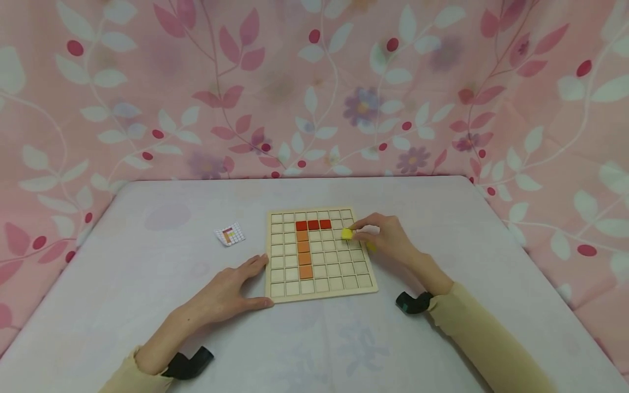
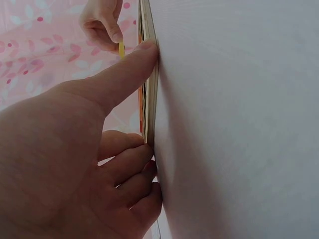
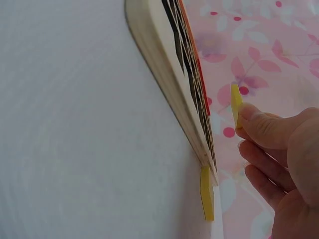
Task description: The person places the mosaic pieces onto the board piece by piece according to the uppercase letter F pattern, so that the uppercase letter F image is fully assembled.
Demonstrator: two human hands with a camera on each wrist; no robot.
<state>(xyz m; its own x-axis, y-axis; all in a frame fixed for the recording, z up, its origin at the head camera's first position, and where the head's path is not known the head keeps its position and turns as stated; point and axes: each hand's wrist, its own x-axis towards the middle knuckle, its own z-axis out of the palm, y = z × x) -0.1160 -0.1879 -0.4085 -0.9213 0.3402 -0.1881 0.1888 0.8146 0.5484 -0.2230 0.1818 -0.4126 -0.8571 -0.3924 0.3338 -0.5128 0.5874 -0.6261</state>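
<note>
A pale wooden grid board lies flat, bearing a row of three red tiles and a column of several orange tiles below the leftmost red one. At the board's left edge, my left hand is spread, its thumb by the near corner and fingertips touching the side. My right hand pinches a yellow tile between thumb and finger, raised above the right part of the board. Another yellow tile lies on the table beside the board's right edge, mostly hidden by the right hand in the head view.
A small printed card with a coloured grid pattern lies left of the board. White cloth covers the table, and a pink floral curtain hangs behind it. Black devices are on both wrists.
</note>
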